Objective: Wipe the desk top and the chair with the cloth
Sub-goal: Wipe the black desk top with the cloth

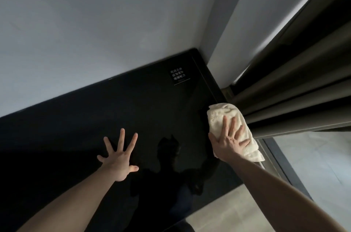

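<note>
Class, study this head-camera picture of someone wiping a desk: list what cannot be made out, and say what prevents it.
- Chair: nowhere in the head view.
- Small sign on the desk top: lettering too small to read.
- Desk top under the cloth: covered by the cloth and the right hand.
- Desk's left end: cut off by the frame edge.
- Behind the curtain: hidden by its folds.

Plain pale wall, meeting a second wall at the corner. Dark grey-brown curtain hanging in folds at right, daylight showing along its edge. Light tiled floor at lower right. Dim room overall.
</note>
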The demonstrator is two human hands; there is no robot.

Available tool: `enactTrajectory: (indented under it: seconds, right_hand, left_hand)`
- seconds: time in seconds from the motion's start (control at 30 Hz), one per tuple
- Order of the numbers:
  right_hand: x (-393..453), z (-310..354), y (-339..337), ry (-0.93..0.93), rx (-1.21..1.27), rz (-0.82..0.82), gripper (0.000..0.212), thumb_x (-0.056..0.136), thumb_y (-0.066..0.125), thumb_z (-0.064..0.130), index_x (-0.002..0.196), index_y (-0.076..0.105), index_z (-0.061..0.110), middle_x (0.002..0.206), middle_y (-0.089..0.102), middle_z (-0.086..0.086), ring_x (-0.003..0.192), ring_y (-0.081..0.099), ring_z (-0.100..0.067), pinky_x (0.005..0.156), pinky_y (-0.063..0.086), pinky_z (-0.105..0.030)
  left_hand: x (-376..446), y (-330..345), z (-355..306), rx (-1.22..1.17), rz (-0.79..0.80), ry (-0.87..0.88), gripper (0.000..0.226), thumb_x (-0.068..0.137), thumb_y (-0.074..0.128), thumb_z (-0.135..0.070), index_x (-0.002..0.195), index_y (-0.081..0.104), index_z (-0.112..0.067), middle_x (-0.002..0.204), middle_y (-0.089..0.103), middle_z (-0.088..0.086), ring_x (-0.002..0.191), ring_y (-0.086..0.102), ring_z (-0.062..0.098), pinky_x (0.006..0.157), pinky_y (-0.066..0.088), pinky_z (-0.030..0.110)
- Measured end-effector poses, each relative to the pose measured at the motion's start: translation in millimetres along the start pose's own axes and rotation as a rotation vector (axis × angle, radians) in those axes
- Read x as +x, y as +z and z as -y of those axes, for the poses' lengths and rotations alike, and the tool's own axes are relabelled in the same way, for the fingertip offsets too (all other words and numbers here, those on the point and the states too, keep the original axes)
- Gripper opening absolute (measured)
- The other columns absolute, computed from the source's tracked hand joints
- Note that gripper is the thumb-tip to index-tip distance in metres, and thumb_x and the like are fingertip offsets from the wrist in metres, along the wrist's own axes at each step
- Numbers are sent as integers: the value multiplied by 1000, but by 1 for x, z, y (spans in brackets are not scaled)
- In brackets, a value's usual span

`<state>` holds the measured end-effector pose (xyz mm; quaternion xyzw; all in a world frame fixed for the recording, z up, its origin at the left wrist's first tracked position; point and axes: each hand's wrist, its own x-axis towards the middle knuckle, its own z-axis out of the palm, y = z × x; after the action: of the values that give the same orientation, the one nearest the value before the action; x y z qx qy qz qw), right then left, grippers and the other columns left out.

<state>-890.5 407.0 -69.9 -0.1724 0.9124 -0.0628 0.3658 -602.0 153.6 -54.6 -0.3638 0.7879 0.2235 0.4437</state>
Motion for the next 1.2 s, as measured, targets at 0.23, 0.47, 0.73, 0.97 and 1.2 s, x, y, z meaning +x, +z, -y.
enactTrajectory:
  seconds: [0.23,0.47,0.73,0.97,1.2]
  right_hand:
    - [-78,-55,55,-42,-29,61,95,100,37,74,144,-46,55,163,-49,11,155,-36,-35,121,-12,-75]
    - [-41,-33,27,-48,-82,84,96,101,39,72,158,-33,45,166,-45,4,156,-33,-43,119,-8,-80]
    - [66,69,-34,-294,-314,137,94,101,39,73,159,-30,48,167,-43,9,153,-39,-40,120,-16,-75]
    - [112,154,-44,-402,-375,159,90,104,35,70,159,-31,45,165,-46,7,153,-39,-40,121,-14,-75]
    - [71,55,-31,-531,-410,101,90,103,36,71,160,-29,46,170,-38,8,157,-34,-31,124,-13,-71]
  left_hand:
    - [-7,-1,-3,-35,-7,-2,123,92,71,-53,144,-40,-56,138,-68,-8,147,-34,53,112,18,83]
    - [-7,5,2,-58,-44,17,124,91,73,-51,147,-37,-56,144,-65,-9,149,-32,50,114,19,82]
    - [-2,12,0,-76,-59,1,121,96,71,-45,146,-38,-56,145,-63,-9,149,-33,51,113,21,82]
    - [4,15,0,-44,-88,-12,121,96,72,-44,147,-38,-55,146,-63,-9,149,-32,52,113,23,81]
    - [1,16,0,-49,-93,-17,120,96,71,-46,145,-38,-56,149,-60,-9,150,-31,51,113,23,81]
